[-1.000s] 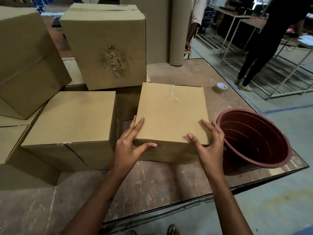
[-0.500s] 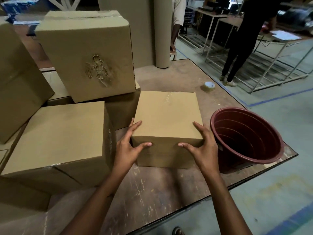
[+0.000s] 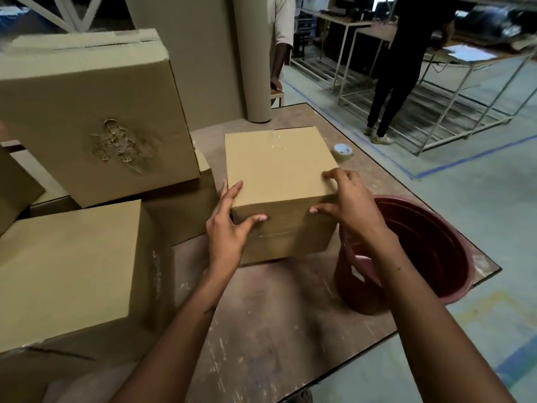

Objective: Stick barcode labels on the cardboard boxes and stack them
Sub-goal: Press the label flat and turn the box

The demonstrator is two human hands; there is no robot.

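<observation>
A small plain cardboard box stands in the middle of the worn wooden table. My left hand grips its near left corner, fingers along the left side and thumb on the front face. My right hand holds the near right corner, fingers curled over the top edge and thumb on the front. No barcode label shows on the box's visible faces. A larger box lies to the left. Behind it a box with a torn patch sits on top of another box.
A dark red plastic tub stands at the table's right edge, close to my right arm. A tape roll lies behind the small box. A tall cardboard roll stands at the back. Two people stand near metal racks on the right.
The small box has risen at its front and sits closer to me. My right hand's fingers have moved up onto the top edge. The view has shifted left and nearer.
</observation>
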